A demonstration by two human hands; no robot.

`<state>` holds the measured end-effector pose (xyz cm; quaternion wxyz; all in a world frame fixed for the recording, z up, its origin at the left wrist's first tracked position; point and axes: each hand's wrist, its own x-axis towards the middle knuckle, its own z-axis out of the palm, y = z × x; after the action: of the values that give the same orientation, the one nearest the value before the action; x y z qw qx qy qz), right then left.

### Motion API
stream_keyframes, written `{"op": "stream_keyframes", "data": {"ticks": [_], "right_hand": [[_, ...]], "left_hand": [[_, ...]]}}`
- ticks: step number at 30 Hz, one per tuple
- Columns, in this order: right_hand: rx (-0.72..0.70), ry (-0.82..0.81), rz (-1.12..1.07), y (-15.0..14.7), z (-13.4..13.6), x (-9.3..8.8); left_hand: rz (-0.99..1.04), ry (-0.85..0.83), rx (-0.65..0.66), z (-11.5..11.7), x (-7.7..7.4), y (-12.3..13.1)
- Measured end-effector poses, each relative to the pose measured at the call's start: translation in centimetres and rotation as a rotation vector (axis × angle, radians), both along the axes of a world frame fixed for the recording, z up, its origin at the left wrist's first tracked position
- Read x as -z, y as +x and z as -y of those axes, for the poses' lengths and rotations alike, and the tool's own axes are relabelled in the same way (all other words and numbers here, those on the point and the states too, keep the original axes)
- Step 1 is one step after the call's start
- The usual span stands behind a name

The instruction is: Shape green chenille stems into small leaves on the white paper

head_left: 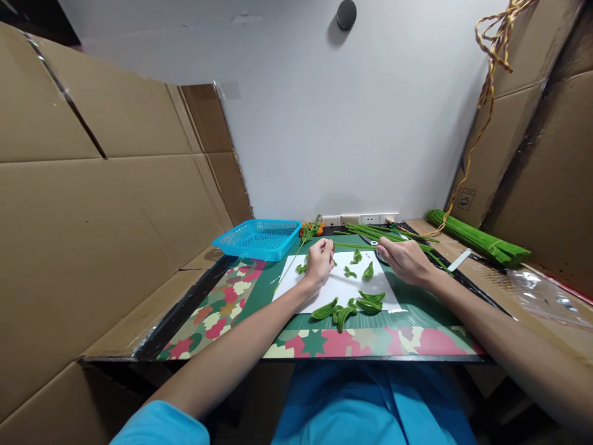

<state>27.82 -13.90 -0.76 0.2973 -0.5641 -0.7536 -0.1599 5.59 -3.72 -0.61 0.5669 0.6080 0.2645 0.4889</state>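
A green pipe cleaner (356,246) runs nearly level between my hands, above a sheet of white paper (303,299). My left hand (319,264) is closed at its left end, fingertips pinched together. At the other side my right hand (404,259) grips it in a closed hold. Several curved green pipe-cleaner leaves (345,316) lie along the paper's front edge. Smaller green shapes (368,271) rest between the hands, and others are partly hidden behind my left hand. Loose green pipe cleaners (370,232) lie behind my right hand, partly covering a pair of scissors (372,242).
A blue plastic basket (278,250) stands at the back left, beside orange flowers (317,228) with a long green stem. A thick bundle of green pipe cleaners (482,238) lies at the right. Cardboard walls (152,185) flank the table, and twisted yellow cord (484,102) hangs at right.
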Motion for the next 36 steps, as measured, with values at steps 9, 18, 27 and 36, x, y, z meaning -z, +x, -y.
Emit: {"op": "stream_keyframes", "data": {"ticks": [9, 18, 27, 36], "right_hand": [[-0.018, 0.048, -0.046, -0.1, 0.1, -0.1], [-0.036, 0.105, -0.026, -0.9, -0.1, 0.0], [0.005, 0.071, -0.083, -0.5, 0.0, 0.0], [-0.034, 0.068, -0.024, 0.1, -0.1, 0.1]], "left_hand": [[-0.024, 0.006, -0.003, 0.0, -0.1, 0.1], [-0.080, -0.155, -0.001, 0.0, 0.0, 0.2], [-0.115, -0.246, 0.042, 0.5, -0.6, -0.2], [-0.112, -0.249, 0.014, 0.8, -0.8, -0.2]]}}
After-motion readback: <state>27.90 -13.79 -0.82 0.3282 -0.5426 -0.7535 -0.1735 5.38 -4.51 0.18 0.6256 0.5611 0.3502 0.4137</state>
